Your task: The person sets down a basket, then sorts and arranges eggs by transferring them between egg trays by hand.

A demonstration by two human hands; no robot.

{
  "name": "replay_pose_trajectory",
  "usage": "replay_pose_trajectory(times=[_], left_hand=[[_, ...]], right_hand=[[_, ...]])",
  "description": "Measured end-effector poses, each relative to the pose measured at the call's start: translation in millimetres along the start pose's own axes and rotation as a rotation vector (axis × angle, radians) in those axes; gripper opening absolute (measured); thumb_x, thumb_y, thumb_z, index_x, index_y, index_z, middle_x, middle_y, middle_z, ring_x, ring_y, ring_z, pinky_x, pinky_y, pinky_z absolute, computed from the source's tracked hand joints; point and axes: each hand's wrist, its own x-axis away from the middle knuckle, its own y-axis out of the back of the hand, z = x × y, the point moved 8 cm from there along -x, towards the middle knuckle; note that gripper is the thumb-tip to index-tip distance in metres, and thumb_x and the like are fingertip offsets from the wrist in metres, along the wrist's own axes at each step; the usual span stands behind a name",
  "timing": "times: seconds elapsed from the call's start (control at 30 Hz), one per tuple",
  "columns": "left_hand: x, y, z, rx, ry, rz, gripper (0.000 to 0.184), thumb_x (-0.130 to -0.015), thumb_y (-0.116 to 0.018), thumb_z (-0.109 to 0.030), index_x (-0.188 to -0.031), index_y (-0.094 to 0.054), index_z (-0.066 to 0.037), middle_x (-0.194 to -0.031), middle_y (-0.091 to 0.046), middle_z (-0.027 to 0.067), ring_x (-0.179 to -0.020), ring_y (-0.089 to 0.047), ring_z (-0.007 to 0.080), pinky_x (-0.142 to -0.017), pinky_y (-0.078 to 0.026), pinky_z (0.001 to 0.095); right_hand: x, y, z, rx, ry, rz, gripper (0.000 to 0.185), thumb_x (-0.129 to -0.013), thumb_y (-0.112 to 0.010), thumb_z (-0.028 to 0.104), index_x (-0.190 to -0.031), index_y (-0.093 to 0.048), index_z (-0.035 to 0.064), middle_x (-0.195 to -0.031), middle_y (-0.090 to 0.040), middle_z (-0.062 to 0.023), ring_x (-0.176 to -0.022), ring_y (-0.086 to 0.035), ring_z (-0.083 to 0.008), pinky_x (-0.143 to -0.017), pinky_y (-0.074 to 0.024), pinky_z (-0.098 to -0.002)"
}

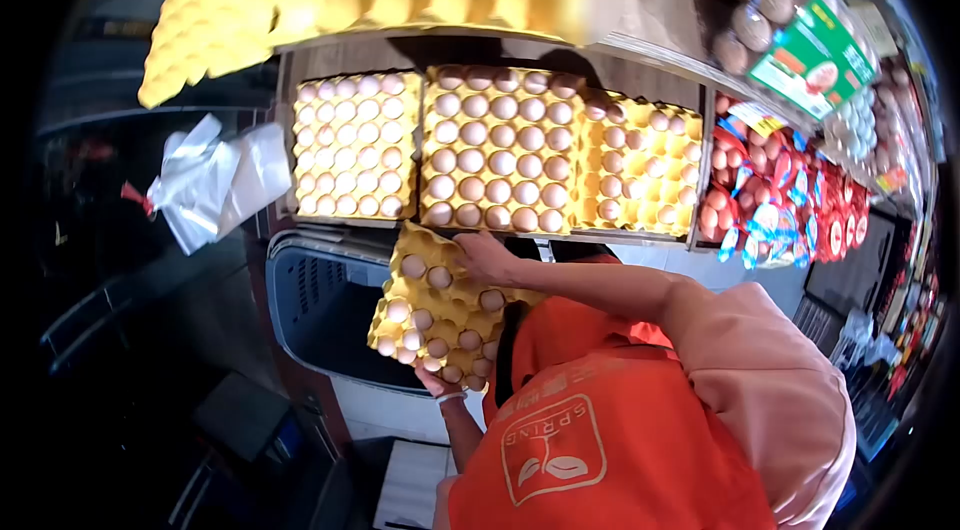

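Fingers (466,244) of the right hand (488,259) pinch the top edge of a yellow egg tray (450,310). The left hand (435,383) holds the low edge from under, most of its fingers hidden. So the egg tray is tipped between both hands, with eggs in some cups and gaps in others. It looks almost square, so I can't tell its long side. A grey bin (310,280) is just left of it, too dark inside to see into. The right hand is nearer the shelf (655,85). There, the left tray (413,152) and the middle tray (428,152) are full of eggs; the right tray (640,217) has gaps. Farther right are red bags (775,190) of eggs.
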Motion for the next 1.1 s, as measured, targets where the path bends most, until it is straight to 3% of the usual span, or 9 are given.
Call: replay_pose_trajectory(times=[0.2, 0.27, 0.37, 0.5, 0.6, 0.73, 0.87, 1.03, 1.1], left_hand=[[29.4, -31.9, -49.7, -0.161, -0.187, 0.066, 0.065, -0.088, -0.037, -0.057, -0.133, -0.040, -0.009, -0.128, -0.048, 0.0103, -0.115, -0.048, 0.0300, -0.096, -0.040, 0.0441], [51.7, -75.6, -80.1, -0.268, -0.274, 0.014, 0.066, -0.089, -0.038, -0.057, -0.135, -0.037, -0.008, -0.127, -0.048, 0.0105, -0.114, -0.048, 0.0287, -0.096, -0.041, 0.0428], [16.0, -103.6, -116.5, -0.466, -0.301, 0.178, 0.063, -0.091, -0.039, -0.052, -0.134, -0.037, -0.006, -0.124, -0.050, 0.0100, -0.111, -0.051, 0.0262, -0.095, -0.042, 0.0402], [9.2, -232.6, -147.1, -0.691, -0.408, 0.360, 0.048, -0.095, -0.042, -0.040, -0.125, -0.046, -0.002, -0.114, -0.053, 0.0095, -0.105, -0.052, 0.0202, -0.089, -0.044, 0.0363], [-25.3, -303.8, -147.4, -0.854, -0.395, 0.387, 0.047, -0.095, -0.044, -0.039, -0.122, -0.048, -0.001, -0.113, -0.054, 0.0086, -0.105, -0.051, 0.0187, -0.090, -0.042, 0.0325], [-69.1, -375.5, -128.9, -0.983, -0.313, 0.422, 0.048, -0.093, -0.047, -0.039, -0.120, -0.050, 0.000, -0.111, -0.056, 0.0086, -0.104, -0.051, 0.0187, -0.091, -0.041, 0.0309], [-96.5, -403.0, -116.9, -1.378, -0.580, 0.315, 0.056, -0.086, -0.055, -0.047, -0.119, -0.051, -0.001, -0.110, -0.060, 0.0139, -0.103, -0.055, 0.0242, -0.089, -0.041, 0.0347], [-117.2, -408.5, -110.0, -1.390, -0.674, 0.298, 0.071, -0.081, -0.057, -0.057, -0.124, -0.046, -0.001, -0.106, -0.060, 0.0213, -0.101, -0.057, 0.0346, -0.087, -0.041, 0.0379], [-126.1, -403.1, -107.7, -1.406, -0.663, 0.291, 0.076, -0.083, -0.060, -0.049, -0.136, -0.036, -0.001, -0.119, -0.055, 0.0171, -0.109, -0.051, 0.0275, -0.094, -0.039, 0.0340]], right_hand=[[26.6, 35.3, 23.6, -0.225, 0.156, -0.245, 0.045, -0.083, -0.052, 0.016, -0.122, -0.044, -0.0043, -0.107, -0.054, -0.0256, -0.105, -0.049, -0.0400, -0.091, -0.0387, -0.0449], [46.7, 65.2, 24.4, -0.278, 0.102, -0.352, 0.041, -0.082, -0.053, 0.016, -0.116, -0.046, -0.0054, -0.103, -0.055, -0.0267, -0.100, -0.051, -0.0403, -0.089, -0.0400, -0.0456], [63.0, 96.0, 0.2, -0.440, 0.022, -0.425, 0.047, -0.084, -0.058, 0.022, -0.117, -0.044, -0.0084, -0.106, -0.055, -0.0293, -0.098, -0.053, -0.0397, -0.086, -0.0433, -0.0422], [86.1, 129.7, -45.1, -0.713, -0.141, -0.529, 0.044, -0.085, -0.061, 0.018, -0.118, -0.043, -0.0057, -0.106, -0.056, -0.0240, -0.095, -0.057, -0.0313, -0.082, -0.0468, -0.0374], [90.1, 161.8, -65.1, -0.843, -0.036, -0.724, 0.048, -0.084, -0.061, 0.015, -0.122, -0.041, -0.0054, -0.104, -0.058, -0.0227, -0.097, -0.057, -0.0291, -0.084, -0.0465, -0.0360], [89.7, 198.1, -97.0, -0.637, -0.211, -0.780, 0.043, -0.083, -0.060, 0.020, -0.117, -0.046, -0.0037, -0.101, -0.061, -0.0187, -0.092, -0.060, -0.0258, -0.080, -0.0485, -0.0351], [70.9, 202.5, -134.9, -0.732, -0.186, -0.758, 0.039, -0.082, -0.061, 0.020, -0.111, -0.050, -0.0043, -0.094, -0.064, -0.0150, -0.084, -0.062, -0.0231, -0.075, -0.0496, -0.0344], [75.4, 212.6, -130.6, -0.579, -0.272, -0.729, 0.034, -0.081, -0.061, 0.015, -0.108, -0.051, -0.0026, -0.095, -0.064, -0.0171, -0.085, -0.062, -0.0247, -0.076, -0.0482, -0.0331], [69.7, 209.5, -138.5, -0.540, -0.247, -0.723, 0.036, -0.081, -0.061, 0.014, -0.110, -0.050, -0.0029, -0.096, -0.063, -0.0172, -0.085, -0.062, -0.0247, -0.077, -0.0486, -0.0333]])
